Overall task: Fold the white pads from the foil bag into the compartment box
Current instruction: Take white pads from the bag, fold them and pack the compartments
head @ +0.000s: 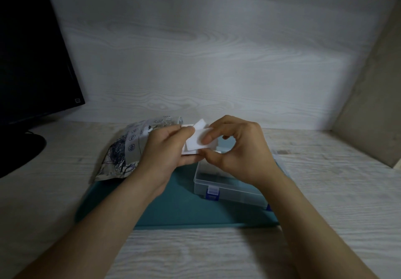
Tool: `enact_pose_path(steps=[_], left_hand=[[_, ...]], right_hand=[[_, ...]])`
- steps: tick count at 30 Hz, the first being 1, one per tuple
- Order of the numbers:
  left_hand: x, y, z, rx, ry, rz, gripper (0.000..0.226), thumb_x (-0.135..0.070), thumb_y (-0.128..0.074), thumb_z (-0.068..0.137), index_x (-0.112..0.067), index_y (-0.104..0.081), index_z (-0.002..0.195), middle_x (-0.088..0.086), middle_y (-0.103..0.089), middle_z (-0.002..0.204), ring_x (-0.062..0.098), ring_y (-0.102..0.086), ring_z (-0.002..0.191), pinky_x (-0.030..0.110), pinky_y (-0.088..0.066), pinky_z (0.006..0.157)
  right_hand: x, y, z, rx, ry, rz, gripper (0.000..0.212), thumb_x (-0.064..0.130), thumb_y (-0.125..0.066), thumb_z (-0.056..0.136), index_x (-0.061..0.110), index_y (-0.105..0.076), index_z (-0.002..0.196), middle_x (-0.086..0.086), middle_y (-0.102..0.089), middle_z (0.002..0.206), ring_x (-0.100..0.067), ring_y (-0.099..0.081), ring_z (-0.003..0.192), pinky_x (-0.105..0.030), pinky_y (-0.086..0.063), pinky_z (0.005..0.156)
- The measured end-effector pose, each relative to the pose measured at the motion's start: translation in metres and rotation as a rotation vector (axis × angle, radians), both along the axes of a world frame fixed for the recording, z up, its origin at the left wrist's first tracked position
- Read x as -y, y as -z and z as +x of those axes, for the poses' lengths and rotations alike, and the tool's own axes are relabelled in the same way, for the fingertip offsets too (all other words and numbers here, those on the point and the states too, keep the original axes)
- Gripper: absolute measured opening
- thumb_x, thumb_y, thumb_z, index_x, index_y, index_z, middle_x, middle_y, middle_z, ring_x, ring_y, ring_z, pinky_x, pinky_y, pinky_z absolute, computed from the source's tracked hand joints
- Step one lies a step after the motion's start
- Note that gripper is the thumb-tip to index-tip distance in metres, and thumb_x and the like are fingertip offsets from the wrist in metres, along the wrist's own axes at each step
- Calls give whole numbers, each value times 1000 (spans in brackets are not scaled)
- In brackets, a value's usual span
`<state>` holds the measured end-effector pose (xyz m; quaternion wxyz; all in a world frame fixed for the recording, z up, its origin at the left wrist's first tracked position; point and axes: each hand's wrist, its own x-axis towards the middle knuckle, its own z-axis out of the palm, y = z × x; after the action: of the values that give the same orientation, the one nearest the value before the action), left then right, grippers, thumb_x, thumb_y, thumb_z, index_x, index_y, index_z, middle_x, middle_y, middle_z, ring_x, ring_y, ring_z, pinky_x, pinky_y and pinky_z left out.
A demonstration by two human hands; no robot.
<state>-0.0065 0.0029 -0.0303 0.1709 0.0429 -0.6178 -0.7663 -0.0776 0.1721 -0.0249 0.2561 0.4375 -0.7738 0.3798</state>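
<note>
A white pad is held in the air above the clear compartment box. My left hand grips a small stack of pads from the left and below. My right hand pinches the top pad with thumb and forefinger, bending one corner up. The printed foil bag lies on its side left of my left hand, its mouth toward the pads. The box has blue latches at the front; my right hand hides most of its inside.
A teal mat lies under the box and the bag's near corner on the pale wooden desk. A black monitor and its stand are at the far left. A wall rises behind and at the right.
</note>
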Motion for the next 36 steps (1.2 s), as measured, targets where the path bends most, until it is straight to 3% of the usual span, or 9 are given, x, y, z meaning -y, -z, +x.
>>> enact_pose_path(steps=[3, 7, 12, 14, 18, 22, 28, 32, 36], left_hand=[[2, 0, -1, -5, -27, 14, 18, -10, -62, 103, -4, -78, 102, 10, -81, 101, 26, -80, 93, 40, -66, 75], [4, 0, -3, 13, -60, 41, 16, -12, -65, 101, -4, -79, 104, 13, -80, 105, 28, -79, 98, 43, -66, 78], [4, -3, -3, 0, -116, 128, 13, -13, -68, 101, -7, -79, 97, 11, -81, 102, 25, -80, 95, 36, -65, 72], [5, -3, -4, -15, -114, 140, 13, -13, -68, 101, -8, -80, 97, 11, -80, 106, 25, -79, 100, 34, -65, 73], [3, 1, -5, -41, -67, 61, 16, -17, -66, 104, -12, -81, 101, 10, -79, 113, 24, -77, 107, 26, -64, 74], [0, 3, -5, -77, 3, 12, 20, -18, -63, 106, -7, -80, 109, 8, -79, 112, 20, -76, 110, 33, -64, 85], [1, 4, -4, -94, 33, -64, 22, -17, -60, 108, -6, -78, 111, 13, -78, 115, 23, -76, 110, 32, -64, 84], [1, 4, -3, -93, 38, -104, 23, -17, -57, 109, -5, -76, 115, 13, -78, 113, 22, -76, 109, 30, -64, 82], [0, 4, -3, -97, 32, -130, 24, -16, -55, 110, -5, -75, 118, 13, -78, 115, 22, -76, 110, 30, -64, 82]], right_hand=[[-4, -1, 1, 70, -1, -18, 21, 23, -95, 72, 23, -83, 90, 13, -76, 97, -7, -70, 94, -26, -55, 79], [-2, -3, 2, 250, -49, -87, 4, 22, -85, 87, 23, -83, 90, 14, -78, 89, -12, -72, 86, -30, -54, 71], [-3, -6, -2, 446, -76, -275, 20, 10, -83, 89, 20, -80, 107, -2, -74, 76, -16, -68, 68, -33, -58, 67], [-8, -10, -3, 608, -91, -424, 17, 8, -82, 89, 13, -81, 106, -5, -72, 73, -12, -64, 65, -29, -56, 66], [-11, -13, -3, 881, -189, -616, 21, 7, -84, 85, 0, -78, 104, -14, -75, 83, -18, -66, 69, -29, -56, 70], [-5, -11, 1, 801, -125, -563, 18, 6, -85, 84, -2, -77, 99, -17, -77, 82, -20, -71, 67, -29, -61, 67], [-3, -4, -3, 607, -46, -465, 14, 8, -86, 85, 9, -78, 97, -9, -78, 81, -19, -74, 71, -27, -61, 68], [-2, -1, -8, 512, -17, -406, 12, 9, -86, 86, 13, -81, 96, -4, -79, 85, -22, -76, 80, -38, -65, 78], [-2, -1, -9, 519, -28, -400, 12, 9, -85, 86, 13, -81, 98, -3, -80, 85, -21, -76, 80, -40, -65, 80]])
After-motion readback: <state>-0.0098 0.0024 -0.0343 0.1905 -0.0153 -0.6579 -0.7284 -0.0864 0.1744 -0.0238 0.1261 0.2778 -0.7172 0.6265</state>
